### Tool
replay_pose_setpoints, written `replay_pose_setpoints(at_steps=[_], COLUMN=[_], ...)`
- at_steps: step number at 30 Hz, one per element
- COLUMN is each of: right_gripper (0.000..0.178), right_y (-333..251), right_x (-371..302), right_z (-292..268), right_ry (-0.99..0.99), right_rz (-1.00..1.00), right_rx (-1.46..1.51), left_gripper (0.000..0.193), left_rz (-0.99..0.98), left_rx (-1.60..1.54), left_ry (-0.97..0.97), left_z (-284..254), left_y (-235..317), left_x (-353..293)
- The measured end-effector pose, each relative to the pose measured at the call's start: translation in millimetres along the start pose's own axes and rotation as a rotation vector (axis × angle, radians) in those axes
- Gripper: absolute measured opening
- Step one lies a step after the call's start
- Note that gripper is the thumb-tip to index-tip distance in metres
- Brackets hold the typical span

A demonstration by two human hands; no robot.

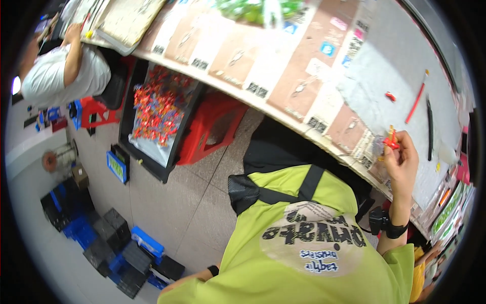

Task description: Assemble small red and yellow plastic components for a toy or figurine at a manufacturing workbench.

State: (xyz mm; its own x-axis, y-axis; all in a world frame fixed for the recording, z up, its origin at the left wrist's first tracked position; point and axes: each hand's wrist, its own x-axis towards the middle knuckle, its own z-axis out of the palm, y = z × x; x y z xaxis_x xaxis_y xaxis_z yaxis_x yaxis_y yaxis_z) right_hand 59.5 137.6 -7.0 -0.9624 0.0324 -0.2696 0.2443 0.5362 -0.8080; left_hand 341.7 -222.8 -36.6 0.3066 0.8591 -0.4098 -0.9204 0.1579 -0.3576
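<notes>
The right hand (403, 158) pinches 1 red piece (391, 143) near the edge of the worktable (372, 73). Beyond lie a red scrap (390, 96), a thin red tool (416, 101) and a black stick (430, 131). A black tray (174, 155) holds many red pieces (157, 112) beside a red stool (208, 125); 1 co-worker (66, 76) in white is at upper left.

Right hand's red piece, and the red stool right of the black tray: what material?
Red piece in the right hand: probably plastic, perhaps glossy; bright, even red, but too small to be sure.
Red stool: likely smooth moulded plastic, from its uniform colour and rounded cut-out.
</notes>
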Motion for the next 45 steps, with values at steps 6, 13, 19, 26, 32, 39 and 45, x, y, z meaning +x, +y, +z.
replay_pose_setpoints(at_steps=[6,13,19,26,32,39,45], right_gripper=[0.017,0.022,0.02,0.01,0.01,0.009,0.009], right_y=[-9.8,-12.6,-9.3,9.4,10.7,1.2,3.7], right_x=[2.0,3.3,0.2,-4.2,1.5,-1.1,-1.3], right_z=[-2.8,-6.2,-1.7,0.5,2.3,4.8,3.3], right_ry=[0.013,-0.004,-0.02,0.028,0.005,-0.016,0.002], right_rz=[0.041,0.0,-0.006,-0.081,-0.033,-0.013,-0.023], right_rx=[-0.154,-0.141,-0.167,-0.016,0.061,0.048,0.035], left_gripper=[0.054,0.054,0.053,0.03,0.021,0.06,0.073], left_rz=[-0.112,-0.148,0.044,0.838,1.008,-0.306,-0.934], left_rx=[0.206,0.402,0.338,0.369,0.297,1.697,1.215], left_ry=[0.093,0.176,0.403,0.847,0.972,1.008,0.939], left_z=[2.6,14.0,39.3,52.7,54.6,1.1,-4.1], left_y=[67.0,127.2,76.0,228.5,263.1,236.9,205.5], left_x=[-15.3,-27.7,-74.3,-155.9,-125.5,-120.2,-125.9])
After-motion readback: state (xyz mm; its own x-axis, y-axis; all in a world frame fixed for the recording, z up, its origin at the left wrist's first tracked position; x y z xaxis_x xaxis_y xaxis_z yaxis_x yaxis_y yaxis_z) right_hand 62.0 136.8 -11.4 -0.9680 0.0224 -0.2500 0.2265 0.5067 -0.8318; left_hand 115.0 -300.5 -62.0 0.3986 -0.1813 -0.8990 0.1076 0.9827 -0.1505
